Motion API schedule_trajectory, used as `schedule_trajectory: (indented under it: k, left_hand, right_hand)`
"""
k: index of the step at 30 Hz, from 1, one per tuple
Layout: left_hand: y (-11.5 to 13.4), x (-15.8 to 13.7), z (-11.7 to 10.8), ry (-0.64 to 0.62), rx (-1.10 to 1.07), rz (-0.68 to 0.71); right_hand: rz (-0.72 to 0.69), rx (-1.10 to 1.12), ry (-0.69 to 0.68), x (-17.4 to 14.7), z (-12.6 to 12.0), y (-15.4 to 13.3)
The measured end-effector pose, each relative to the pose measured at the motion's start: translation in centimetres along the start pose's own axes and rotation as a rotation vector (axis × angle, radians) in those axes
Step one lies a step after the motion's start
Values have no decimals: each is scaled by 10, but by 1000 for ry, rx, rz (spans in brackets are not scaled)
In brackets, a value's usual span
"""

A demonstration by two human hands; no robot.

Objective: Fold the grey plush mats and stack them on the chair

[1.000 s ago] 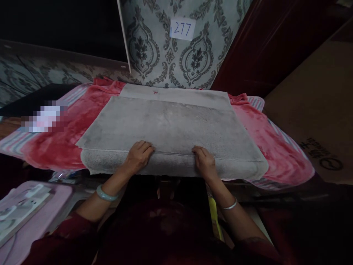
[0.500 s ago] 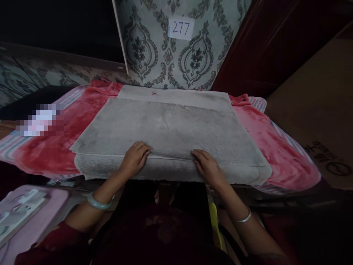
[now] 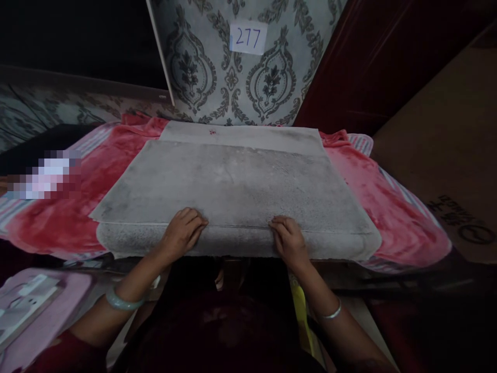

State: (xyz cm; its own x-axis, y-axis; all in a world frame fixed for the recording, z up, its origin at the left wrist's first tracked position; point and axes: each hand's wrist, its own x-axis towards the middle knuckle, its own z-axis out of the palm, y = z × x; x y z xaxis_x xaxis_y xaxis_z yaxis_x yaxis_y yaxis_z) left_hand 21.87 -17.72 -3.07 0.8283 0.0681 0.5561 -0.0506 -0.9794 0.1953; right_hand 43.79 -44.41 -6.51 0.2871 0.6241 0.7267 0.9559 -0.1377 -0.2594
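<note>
A grey towel (image 3: 233,181) lies spread in folded layers, with a lighter strip bearing a small red mark along its far side. Near its front, one layer's edge runs across from left to right. My left hand (image 3: 183,233) pinches that edge left of the middle, fingertips pressed together. On the other side, my right hand (image 3: 289,239) pinches the same edge, thumb against fingers. Between the two hands the edge lies nearly straight. Beneath the towel is a red plush blanket (image 3: 399,217), showing at both sides.
A dark screen (image 3: 77,46) stands at the back left, and a cardboard box (image 3: 438,134) at the right. A paper marked 277 (image 3: 248,37) is on the patterned wall. At lower left, a power strip (image 3: 29,305) rests on a pink stool (image 3: 73,290).
Both hands have come slightly nearer to me with the towel's edge. The bunched crease between them now lies flatter. The view has shifted a little.
</note>
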Motion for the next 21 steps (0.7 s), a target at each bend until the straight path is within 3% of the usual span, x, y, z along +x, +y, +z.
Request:
schedule_trajectory:
  k: [3,6,9,12,16,21]
  left_hand:
    - [2,10,-12,-17,-76,4]
    - [4,45,-13,-40,-51,-9]
    - [18,98,8,-159,-1,-8]
    - [45,137,42,-335,41,32]
    - [70,139,81,-504,115,40]
    - [68,125,93,-488,119,68]
  right_hand:
    - [30,51,-54,4,-14,1]
    - [145,-11,-97,32,-29,14]
    - [360,-245,-142,69,-38,42]
    - [616,-484,-289,85,-45,73]
    - [882,-615,-499,61,-58,96]
    - [925,-713,-517,33,-72,96]
